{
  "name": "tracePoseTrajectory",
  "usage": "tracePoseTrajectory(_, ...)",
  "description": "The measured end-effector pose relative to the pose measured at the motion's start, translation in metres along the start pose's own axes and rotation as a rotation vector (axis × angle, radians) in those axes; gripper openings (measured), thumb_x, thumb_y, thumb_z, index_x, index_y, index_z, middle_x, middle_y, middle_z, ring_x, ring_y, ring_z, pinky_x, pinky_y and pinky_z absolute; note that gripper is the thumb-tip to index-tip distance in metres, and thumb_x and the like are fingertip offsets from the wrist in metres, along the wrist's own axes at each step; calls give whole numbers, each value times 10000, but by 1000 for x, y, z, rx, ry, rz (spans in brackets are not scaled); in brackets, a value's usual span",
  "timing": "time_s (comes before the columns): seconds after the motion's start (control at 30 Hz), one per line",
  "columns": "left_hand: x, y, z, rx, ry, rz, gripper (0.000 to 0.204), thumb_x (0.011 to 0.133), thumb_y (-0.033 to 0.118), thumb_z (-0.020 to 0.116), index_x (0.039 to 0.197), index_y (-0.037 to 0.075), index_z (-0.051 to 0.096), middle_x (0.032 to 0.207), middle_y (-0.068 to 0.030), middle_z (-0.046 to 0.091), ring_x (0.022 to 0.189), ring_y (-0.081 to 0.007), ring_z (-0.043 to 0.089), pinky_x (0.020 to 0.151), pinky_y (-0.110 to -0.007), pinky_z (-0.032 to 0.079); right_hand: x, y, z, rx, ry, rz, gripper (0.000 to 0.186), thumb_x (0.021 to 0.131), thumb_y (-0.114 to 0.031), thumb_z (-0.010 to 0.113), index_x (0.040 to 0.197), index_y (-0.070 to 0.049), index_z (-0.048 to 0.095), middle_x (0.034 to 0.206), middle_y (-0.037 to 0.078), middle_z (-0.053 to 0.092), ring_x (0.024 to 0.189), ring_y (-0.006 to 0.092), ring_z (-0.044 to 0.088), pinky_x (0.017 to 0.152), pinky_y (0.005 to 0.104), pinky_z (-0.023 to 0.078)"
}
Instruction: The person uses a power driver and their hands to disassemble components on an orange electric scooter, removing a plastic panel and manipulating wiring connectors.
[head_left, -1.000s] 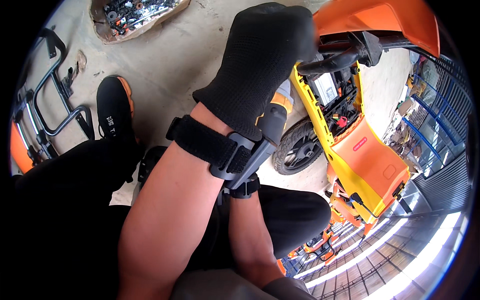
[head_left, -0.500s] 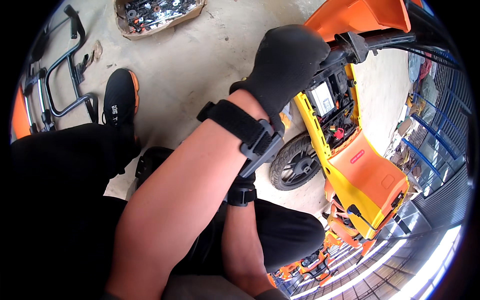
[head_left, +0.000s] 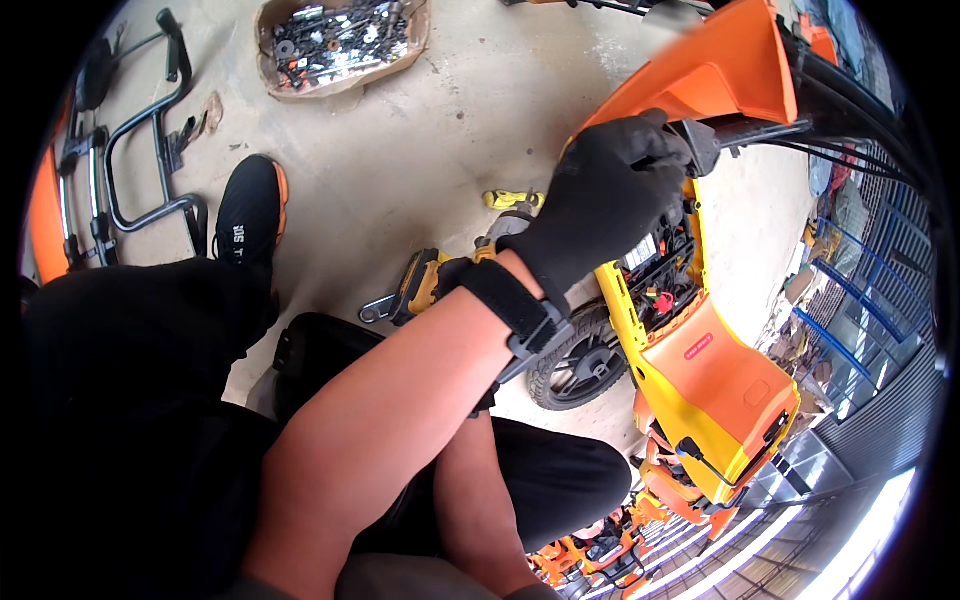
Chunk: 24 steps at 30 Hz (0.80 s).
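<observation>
My left hand (head_left: 615, 195), in a black glove, reaches up and right with its fingers curled around a black bar-like part beside a blocky black piece (head_left: 703, 148) at the front of a yellow and orange scooter. A large orange panel (head_left: 690, 75) stands just beyond the knuckles. Behind my left forearm, my right forearm (head_left: 475, 480) comes up from below; that hand is hidden. A yellow and black cordless power tool (head_left: 415, 285) shows past the left wrist, partly covered. I cannot tell whether the right hand touches it.
The scooter's open yellow frame (head_left: 622, 305), orange seat (head_left: 720, 365) and black wheel (head_left: 585, 365) stand to the right. A carton (head_left: 345, 85) of loose hardware lies at the top. Metal tube frames (head_left: 150, 160) rest at the left. A small yellow item (head_left: 513, 199) lies near the tool.
My left hand and the black front part have shifted lower in the picture. The orange panel shows more fully, and the power tool has come into sight. The whole view has shifted slightly.
</observation>
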<state>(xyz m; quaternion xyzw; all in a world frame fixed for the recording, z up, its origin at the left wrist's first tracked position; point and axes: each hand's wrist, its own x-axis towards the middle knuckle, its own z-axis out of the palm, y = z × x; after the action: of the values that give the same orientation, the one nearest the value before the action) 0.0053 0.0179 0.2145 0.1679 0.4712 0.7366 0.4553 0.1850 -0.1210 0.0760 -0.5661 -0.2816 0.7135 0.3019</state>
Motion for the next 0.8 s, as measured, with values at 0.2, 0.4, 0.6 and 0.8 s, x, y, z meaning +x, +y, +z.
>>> tracePoseTrajectory(0.2,-1,5,-3,-321,47,-130,252,918,134,595,1088,-41,659,1039,-75,680,927,-90,619,855,-230,490,-29,-4,-12,-153,94,-65,436,850,-197,654,1246,-50,547,1183,151,580,1121,314,546,975,425,434)
tracePoseTrajectory(0.4,-5,16,-18,-138,32,-85,297,955,205,510,1113,-18,626,1085,-115,664,991,-176,646,904,-280,493,-32,-6,-11,-585,104,-368,446,819,-180,675,1232,-48,566,1180,167,584,1136,345,540,993,452,417)
tracePoseTrajectory(0.6,-22,22,-22,-248,24,-159,259,986,237,440,944,16,569,944,-109,633,916,-228,637,934,-380,507,-48,-67,-2,-1167,91,-748,404,837,-189,657,1228,-99,610,1223,155,581,1171,341,531,1021,462,397)
tracePoseTrajectory(0.8,-57,34,-1,-104,-113,-332,232,974,253,483,955,41,576,949,-108,641,894,-235,638,904,-389,527,-74,-76,-21,-1480,222,-1180,387,830,-246,658,1198,-137,612,1147,149,590,1107,351,562,976,488,421)
